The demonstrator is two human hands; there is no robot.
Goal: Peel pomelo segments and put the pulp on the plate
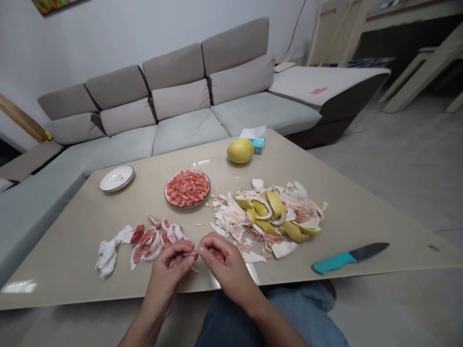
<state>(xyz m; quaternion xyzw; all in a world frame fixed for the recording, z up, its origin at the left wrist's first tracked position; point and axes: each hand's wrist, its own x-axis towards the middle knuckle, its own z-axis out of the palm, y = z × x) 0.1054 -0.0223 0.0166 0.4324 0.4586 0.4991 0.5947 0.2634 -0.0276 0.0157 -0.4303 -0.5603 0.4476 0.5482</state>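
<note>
A pink pomelo segment [194,255] is pinched between the fingertips of both hands, apparently having its pale membrane stripped: the left hand [167,265] and right hand [223,262] grip it just above the glossy beige tabletop [72,260]. More membrane-wrapped pink segments [148,243] lie left; a round white-rimmed plate [187,170] heaped with coral pulp sits farther off.

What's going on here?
A person at a beige table has their left hand and right hand together, pinching a bit of pink pomelo flesh at the fingertips. Peeled segments lie beside them, and a heap of yellow rind and white pith lies to the right. A plate of pink pulp sits beyond, near a whole pomelo. A teal-handled knife lies near the edge.
</note>
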